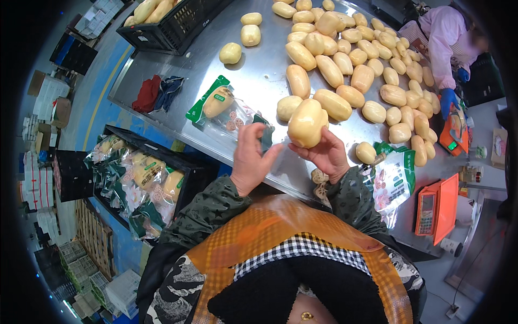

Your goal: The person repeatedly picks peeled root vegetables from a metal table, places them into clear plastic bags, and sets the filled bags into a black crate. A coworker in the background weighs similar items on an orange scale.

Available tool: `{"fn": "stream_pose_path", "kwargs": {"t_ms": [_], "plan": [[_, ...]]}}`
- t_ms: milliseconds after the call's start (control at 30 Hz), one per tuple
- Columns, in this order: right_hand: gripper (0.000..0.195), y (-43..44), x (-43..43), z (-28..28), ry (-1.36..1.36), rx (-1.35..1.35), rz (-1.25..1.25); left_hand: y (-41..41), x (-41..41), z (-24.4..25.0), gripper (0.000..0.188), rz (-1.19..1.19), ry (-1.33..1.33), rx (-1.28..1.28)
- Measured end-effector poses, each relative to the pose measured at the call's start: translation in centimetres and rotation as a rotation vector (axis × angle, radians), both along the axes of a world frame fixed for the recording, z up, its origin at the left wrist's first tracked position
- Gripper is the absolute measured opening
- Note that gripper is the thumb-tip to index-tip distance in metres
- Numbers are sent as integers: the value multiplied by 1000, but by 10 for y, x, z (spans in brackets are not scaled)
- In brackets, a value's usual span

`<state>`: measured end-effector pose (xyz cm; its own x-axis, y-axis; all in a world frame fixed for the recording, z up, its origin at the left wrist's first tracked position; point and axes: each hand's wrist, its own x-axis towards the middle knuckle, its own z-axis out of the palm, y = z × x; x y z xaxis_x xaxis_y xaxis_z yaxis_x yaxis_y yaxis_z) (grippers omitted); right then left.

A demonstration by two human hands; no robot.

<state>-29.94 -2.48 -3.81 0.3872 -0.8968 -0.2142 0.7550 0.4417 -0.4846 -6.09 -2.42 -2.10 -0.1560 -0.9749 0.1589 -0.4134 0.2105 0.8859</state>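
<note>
My right hand (325, 156) holds a pale, peeled lotus root segment (306, 123) up above the near edge of the steel table (259, 69). Fingers apart and with nothing in it, my left hand (255, 158) hovers left of that segment. Just beyond the left hand, a clear and green plastic bag (226, 111) lies flat with one lotus root segment (218, 102) inside. Cut lotus root pieces (319, 184) with holes show beside my right wrist. To the right of it, a printed bag (392, 178) lies near a small lotus root segment (365, 152) and a tool handle (378, 158).
A large heap of lotus roots (362, 79) covers the table's far right. Black crates hold lotus roots (170, 30) and filled bags (141, 178). Cloths (156, 94) lie at left. Orange scales (437, 208) stand right; a gloved person (445, 44) works at another.
</note>
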Motion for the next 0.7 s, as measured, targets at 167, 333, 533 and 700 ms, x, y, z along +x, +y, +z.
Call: {"fn": "stream_pose_path", "kwargs": {"t_ms": [167,333,533,700], "plan": [[69,1,-3,-19,-328,82,140,-4,17,-24,61,96,-388,-153],[87,8,20,-29,-713,266,182,-14,15,-37,58,88,-532,-120],[89,12,24,-25,-697,288,218,-18,23,-42,39,56,-466,-80],[83,13,33,-31,-633,308,293,-15,30,-41,31,77,-363,-96]]}}
